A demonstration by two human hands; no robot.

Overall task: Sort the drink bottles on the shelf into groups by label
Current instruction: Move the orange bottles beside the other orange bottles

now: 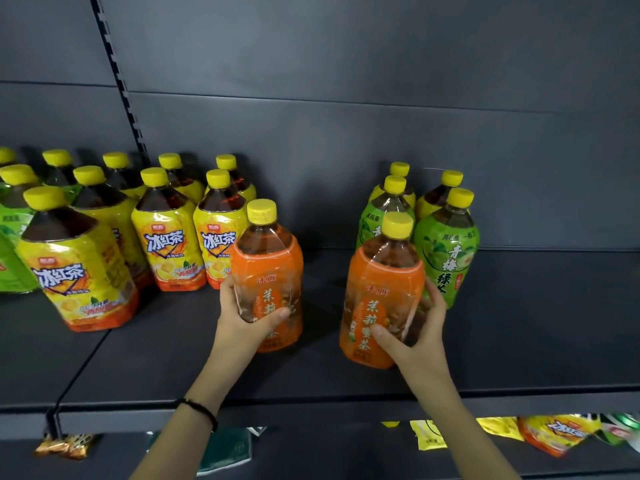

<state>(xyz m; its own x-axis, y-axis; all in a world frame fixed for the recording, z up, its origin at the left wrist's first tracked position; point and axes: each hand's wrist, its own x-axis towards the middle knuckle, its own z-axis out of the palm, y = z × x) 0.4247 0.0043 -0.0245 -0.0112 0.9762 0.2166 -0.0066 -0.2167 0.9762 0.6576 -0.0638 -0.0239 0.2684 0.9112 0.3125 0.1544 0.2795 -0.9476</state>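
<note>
Two orange-label tea bottles with yellow caps stand mid-shelf. My left hand (pixel 242 317) grips the left orange bottle (pixel 266 265) low on its body. My right hand (pixel 415 337) grips the right orange bottle (pixel 381 292) from its lower right side. A group of yellow-label bottles (pixel 166 244) fills the left of the shelf, with one big yellow-label bottle (pixel 76 271) nearest the front. Several green-label bottles (pixel 446 251) stand just behind and to the right of the right orange bottle. More green labels (pixel 14 244) show at the far left edge.
The dark shelf board (pixel 536 323) runs on to the right, and its front lip (pixel 311 414) lies below my wrists. A slotted upright (pixel 119 81) runs up the back panel. Packets and bottles sit on the lower shelf (pixel 554 434).
</note>
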